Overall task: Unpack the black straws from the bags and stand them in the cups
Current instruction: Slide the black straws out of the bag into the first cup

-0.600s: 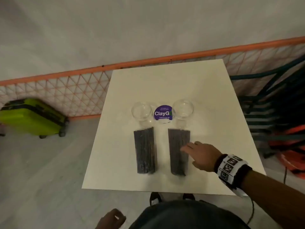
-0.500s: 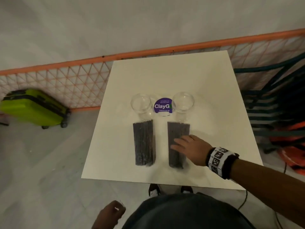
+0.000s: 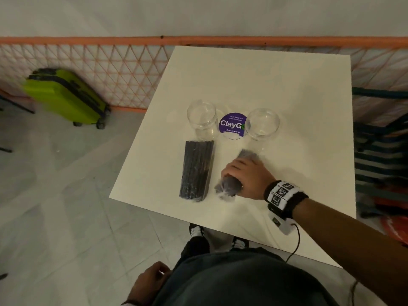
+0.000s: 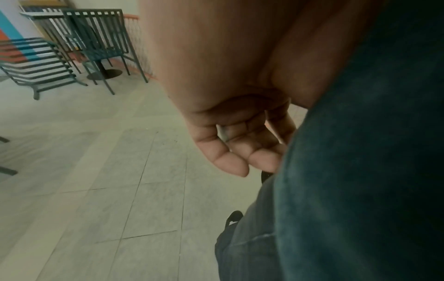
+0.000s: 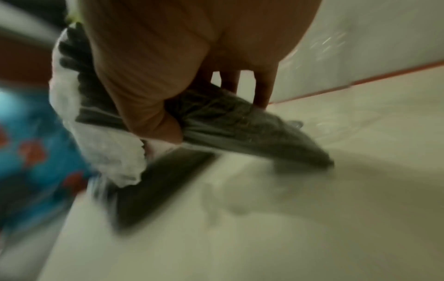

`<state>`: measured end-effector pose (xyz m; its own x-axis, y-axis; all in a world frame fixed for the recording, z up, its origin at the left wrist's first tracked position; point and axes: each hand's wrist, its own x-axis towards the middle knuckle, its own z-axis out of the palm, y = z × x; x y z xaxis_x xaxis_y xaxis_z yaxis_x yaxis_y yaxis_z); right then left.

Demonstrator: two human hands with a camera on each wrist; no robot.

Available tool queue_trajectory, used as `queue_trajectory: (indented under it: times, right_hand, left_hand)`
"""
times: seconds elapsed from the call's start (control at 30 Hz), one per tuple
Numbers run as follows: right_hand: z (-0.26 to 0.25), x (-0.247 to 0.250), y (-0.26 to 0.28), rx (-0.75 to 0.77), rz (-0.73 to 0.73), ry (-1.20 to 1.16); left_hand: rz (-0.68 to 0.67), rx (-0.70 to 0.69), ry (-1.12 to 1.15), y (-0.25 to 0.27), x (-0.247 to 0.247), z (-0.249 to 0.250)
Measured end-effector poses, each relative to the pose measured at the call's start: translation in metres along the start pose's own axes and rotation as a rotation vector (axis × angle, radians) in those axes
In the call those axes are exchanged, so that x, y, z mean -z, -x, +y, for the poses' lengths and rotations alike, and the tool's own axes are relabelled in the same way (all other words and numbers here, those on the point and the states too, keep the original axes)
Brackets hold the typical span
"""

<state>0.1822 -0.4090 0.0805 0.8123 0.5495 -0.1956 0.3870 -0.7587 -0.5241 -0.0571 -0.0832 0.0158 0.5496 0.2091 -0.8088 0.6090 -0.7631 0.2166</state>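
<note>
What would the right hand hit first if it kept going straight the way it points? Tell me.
Probably the other bag of straws: the right hand, gripping its own bag, points left toward it. Depth is unclear.

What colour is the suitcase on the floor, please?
Bright lime green suitcase with black trim, seen best in the head view.

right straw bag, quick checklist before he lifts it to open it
1. Right hand grips the right straw bag: ok.
2. Left hand free to help: ok, idle at the side, holding nothing.
3. Right cup upright and empty: ok.
4. Left cup upright and empty: ok.
5. Left straw bag flat on the table, apart from the grip: ok.
6. Bag's open end: cannot tell.
</note>
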Motion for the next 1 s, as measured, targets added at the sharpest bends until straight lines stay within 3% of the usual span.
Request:
queue_trajectory:
  times: [0.1, 0.2, 0.3, 0.37, 0.5, 0.6, 0.7, 0.83, 0.93, 1.0]
  right_hand:
    - [0.007, 0.017, 0.003, -0.216, 0.123, -0.373]
    - [0.019, 0.021, 0.021, -0.32, 0.276, -0.605]
    - [0.023, 0.008, 0.033, -0.325, 0.262, -0.613]
    - [0.022, 0.0, 0.034, -0.34, 0.229, -0.618]
    - [0.02, -0.008, 0.033, -0.369, 0.2, -0.562]
    - [0.018, -0.012, 0.033, -0.384, 0.224, -0.561]
    - [0.02, -0.018, 0.036, -0.391, 0.253, -0.629]
    - [0.027, -0.02, 0.042, -0.377, 0.297, -0.652]
    - [0.029, -0.015, 0.049, -0.381, 0.326, -0.704]
    - [0.03, -0.011, 0.054, -0.39, 0.466, -0.743]
  left_hand:
    - [-0.029, -0.001, -0.053, -0.005, 0.005, 0.0]
    - [0.002, -0.091, -0.107, -0.009, 0.028, 0.017]
    - [0.12, -0.272, -0.093, -0.006, 0.063, 0.061]
    - [0.193, -0.466, -0.041, -0.001, 0.087, 0.101]
    - [0.157, -0.798, 0.132, 0.013, 0.118, 0.187]
    - [0.076, -0.886, 0.145, 0.012, 0.12, 0.248]
    - [0.016, -0.822, 0.017, 0.0, 0.114, 0.285]
    - [0.123, -0.902, 0.018, 0.002, 0.124, 0.3]
    - [0.064, -1.048, 0.138, 0.022, 0.14, 0.305]
    - [0.021, -1.121, 0.2, 0.034, 0.152, 0.31]
